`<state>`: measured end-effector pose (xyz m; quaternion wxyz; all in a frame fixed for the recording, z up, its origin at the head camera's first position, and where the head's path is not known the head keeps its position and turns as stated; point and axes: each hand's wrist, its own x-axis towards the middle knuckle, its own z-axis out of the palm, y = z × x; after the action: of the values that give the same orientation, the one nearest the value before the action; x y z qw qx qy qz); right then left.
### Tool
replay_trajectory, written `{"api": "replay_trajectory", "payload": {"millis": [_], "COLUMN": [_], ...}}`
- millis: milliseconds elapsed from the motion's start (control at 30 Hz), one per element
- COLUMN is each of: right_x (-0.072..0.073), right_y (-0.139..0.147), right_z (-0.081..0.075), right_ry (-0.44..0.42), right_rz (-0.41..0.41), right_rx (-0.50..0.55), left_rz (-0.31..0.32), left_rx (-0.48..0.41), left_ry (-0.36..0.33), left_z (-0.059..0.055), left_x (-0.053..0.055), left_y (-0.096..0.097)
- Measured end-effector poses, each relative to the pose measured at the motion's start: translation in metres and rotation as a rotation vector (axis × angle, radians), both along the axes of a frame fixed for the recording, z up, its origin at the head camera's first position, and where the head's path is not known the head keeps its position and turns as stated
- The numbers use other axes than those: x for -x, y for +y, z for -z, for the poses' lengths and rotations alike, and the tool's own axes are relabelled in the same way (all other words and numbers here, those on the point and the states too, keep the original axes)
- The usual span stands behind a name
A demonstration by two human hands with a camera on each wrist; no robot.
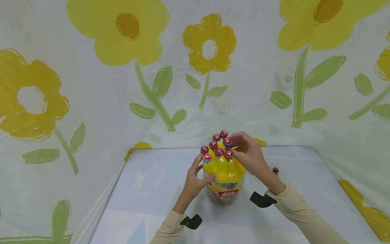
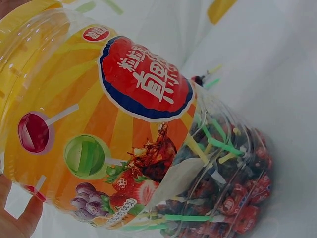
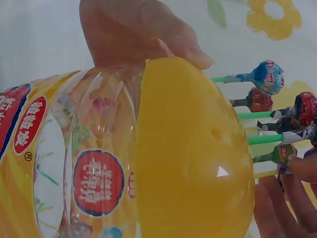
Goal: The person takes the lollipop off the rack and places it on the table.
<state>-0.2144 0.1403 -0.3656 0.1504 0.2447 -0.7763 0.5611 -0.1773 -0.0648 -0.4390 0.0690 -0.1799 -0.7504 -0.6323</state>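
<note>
A clear plastic lollipop jar [image 1: 226, 195] with a domed yellow lid [image 1: 223, 171] stands upright on the table. Several red-wrapped lollipops [image 1: 219, 152] stick up from holes in the lid. My left hand [image 1: 195, 178] grips the jar at its left side, thumb across the lid's edge. At the lid's right, my right hand [image 1: 248, 154] pinches a lollipop [image 1: 227, 142] among those standing there. In the right wrist view, its fingertips [image 3: 303, 167] are beside a lollipop head [image 3: 284, 153]. Through the jar's wall, more wrapped lollipops [image 2: 242, 203] show in the left wrist view.
Right of the jar, behind my right forearm, a loose lollipop [image 1: 275, 170] is on the white table [image 1: 146, 200]. A flower-printed curtain [image 1: 243, 112] hangs directly behind the table's far edge. Black wrist cameras [image 1: 192, 222] sit on both cuffs.
</note>
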Motion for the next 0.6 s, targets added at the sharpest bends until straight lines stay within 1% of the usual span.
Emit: {"api": "replay_trajectory", "payload": {"millis": [133,233,333,467,600], "right_x": [-0.001,-0.002,-0.005,-0.007,-0.007], "right_y": [-0.001,0.0,0.002,0.008,0.017], "right_z": [-0.003,-0.008,-0.016,-0.021,-0.022], "right_ry": [0.044,0.075,0.09,0.096,0.097], "right_rz": [0.011,0.007,0.008,0.008,0.018], "right_rx": [0.013,0.043,0.086,0.131,0.136], "left_rz": [-0.004,-0.004,-0.002,-0.009,-0.018], "left_rx": [0.003,0.002,0.0,-0.005,-0.024], "left_ry": [0.0,0.002,0.001,0.005,0.029], "left_z": [-0.001,0.0,0.011,0.03,0.033], "left_x": [-0.001,0.0,0.006,0.015,0.016], "left_y": [0.0,0.0,0.0,0.0,0.0]}}
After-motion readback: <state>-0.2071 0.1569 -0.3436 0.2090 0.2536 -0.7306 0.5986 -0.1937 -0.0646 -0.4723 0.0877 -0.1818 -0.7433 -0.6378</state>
